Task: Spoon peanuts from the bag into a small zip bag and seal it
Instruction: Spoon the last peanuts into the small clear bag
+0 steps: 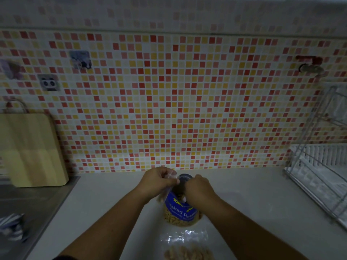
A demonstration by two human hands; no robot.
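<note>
On the pale countertop (244,199), straight in front of the person, stands a clear plastic peanut bag with a blue label (180,211), upright, with nuts filling its lower part. The left hand (157,182) pinches the crumpled clear top of that bag between thumb and fingers. The right hand (199,190) sits at the bag's mouth with its fingers curled downward; whether it grips the plastic or something else I cannot tell from here. Nearer the person, just beside the bag's foot, a small clear zip bag (185,239) lies flat on the counter with a handful of peanuts (187,253) in it. Off to the left a pale wooden chopping board (32,149) leans against the red, orange and white mosaic tile wall (169,100), behind a steel sink (28,203) where a striped cloth (11,228) lies. At the right stands a white wire dish rack (319,166).
</note>
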